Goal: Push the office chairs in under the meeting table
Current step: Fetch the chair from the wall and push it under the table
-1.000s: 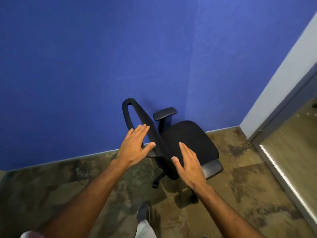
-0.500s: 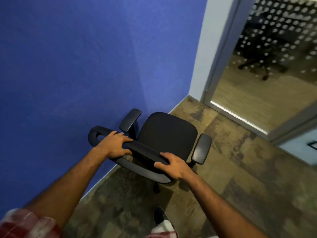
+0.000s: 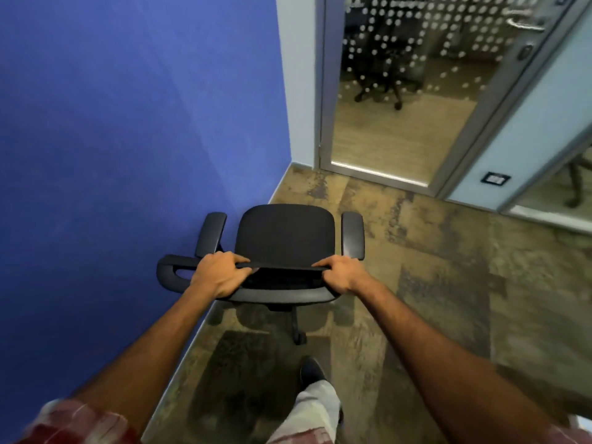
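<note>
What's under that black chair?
Under the chair you can see a caster on patchy floor. The seat hides the other wheels.

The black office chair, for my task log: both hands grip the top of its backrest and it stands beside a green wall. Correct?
Not quite. The head view shows the wall beside the black office chair is blue, not green. The rest holds: the left hand and right hand both grip the top of its backrest.
</note>
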